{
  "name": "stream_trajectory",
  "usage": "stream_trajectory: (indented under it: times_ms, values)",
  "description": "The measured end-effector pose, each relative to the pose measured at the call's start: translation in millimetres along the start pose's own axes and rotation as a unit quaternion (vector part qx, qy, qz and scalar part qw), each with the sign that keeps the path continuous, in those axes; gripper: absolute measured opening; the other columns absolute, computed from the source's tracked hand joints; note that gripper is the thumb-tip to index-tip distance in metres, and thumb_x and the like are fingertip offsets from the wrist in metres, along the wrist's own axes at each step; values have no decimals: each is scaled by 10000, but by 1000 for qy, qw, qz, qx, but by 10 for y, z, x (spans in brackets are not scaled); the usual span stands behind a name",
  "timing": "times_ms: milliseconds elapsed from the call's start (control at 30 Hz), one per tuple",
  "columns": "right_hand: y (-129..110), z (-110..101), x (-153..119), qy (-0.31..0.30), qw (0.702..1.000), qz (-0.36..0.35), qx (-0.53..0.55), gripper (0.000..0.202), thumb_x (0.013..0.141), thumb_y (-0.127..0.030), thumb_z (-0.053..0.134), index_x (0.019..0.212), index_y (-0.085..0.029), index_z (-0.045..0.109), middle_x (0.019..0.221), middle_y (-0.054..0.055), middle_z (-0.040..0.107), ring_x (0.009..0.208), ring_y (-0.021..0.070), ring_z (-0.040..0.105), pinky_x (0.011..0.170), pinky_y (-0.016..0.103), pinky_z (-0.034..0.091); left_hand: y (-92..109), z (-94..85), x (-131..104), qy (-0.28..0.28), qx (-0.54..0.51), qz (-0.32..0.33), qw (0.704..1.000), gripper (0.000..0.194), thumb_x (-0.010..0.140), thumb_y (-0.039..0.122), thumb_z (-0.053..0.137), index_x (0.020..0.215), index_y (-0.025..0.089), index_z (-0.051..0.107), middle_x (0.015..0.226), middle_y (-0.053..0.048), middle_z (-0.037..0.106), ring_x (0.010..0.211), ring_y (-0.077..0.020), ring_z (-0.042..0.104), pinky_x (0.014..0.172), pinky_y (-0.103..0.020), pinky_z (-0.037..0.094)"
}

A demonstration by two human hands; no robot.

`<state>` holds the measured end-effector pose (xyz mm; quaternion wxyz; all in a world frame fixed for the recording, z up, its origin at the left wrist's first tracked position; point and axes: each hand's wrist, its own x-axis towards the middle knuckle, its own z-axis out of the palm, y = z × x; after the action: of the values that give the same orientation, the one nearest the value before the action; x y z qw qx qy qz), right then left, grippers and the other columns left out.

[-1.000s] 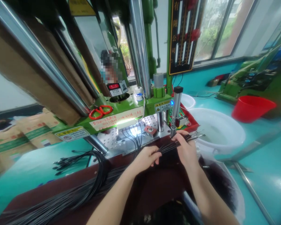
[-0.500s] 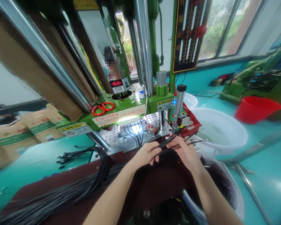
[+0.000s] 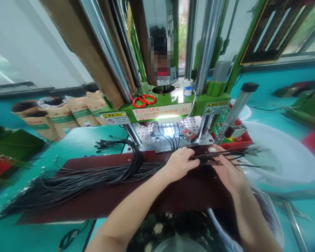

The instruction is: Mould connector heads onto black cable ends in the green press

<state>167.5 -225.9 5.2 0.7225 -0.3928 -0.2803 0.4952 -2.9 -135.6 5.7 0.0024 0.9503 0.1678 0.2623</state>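
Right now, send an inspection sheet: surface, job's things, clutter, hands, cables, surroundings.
Surface: dark red board in front of a green press.
Job's things: black cables in hand, far ends blurred.
Clutter: red-handled scissors on the press.
Hands: left hand grips the black cables; right hand is at them, grip unclear.
Cables: long black bundle across the board's left; curved bundle overlaps it.
Surroundings: paper sacks left, white tub right.
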Motion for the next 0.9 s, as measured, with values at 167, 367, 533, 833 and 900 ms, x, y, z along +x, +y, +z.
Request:
stream_trajectory:
  times_ms: [167,367,533,833,900]
  values:
    - [0,25,13,20,999,-21,-24,257,726,-253,661,983,-267,665,935,29,665,842,196,594,725,356,489,52,16,-20,-5,30,-29,999,303,901,294,348,923,210,638,886,-60,479,793,-161,397,678,-265,374]
    - [50,-34,54,30,995,-51,-78,157,733,-285,648,873,-232,694,881,44,644,800,183,580,675,313,489,40,22,79,-94,25,-8,995,275,857,325,440,832,174,668,882,-71,465,816,-191,379,667,-285,372]
    - [96,-50,108,38,995,-66,-69,103,742,-298,639,786,-220,689,895,32,614,838,186,574,681,301,493,2,23,55,-126,-32,-2,992,271,845,381,463,898,238,686,931,-65,466,812,-181,370,691,-289,363]
    - [162,-69,176,67,995,-65,-29,127,730,-316,649,738,-190,660,842,2,620,868,162,584,709,275,508,-21,-49,-22,-134,66,-44,988,210,802,181,465,755,157,668,986,-90,475,916,-220,381,673,-321,315]
    - [198,-72,201,76,994,-67,-26,137,742,-319,634,730,-185,658,830,9,630,873,167,592,768,305,500,-53,-72,-72,-140,67,-48,987,185,784,179,487,732,153,663,993,-90,482,924,-221,390,677,-323,319]
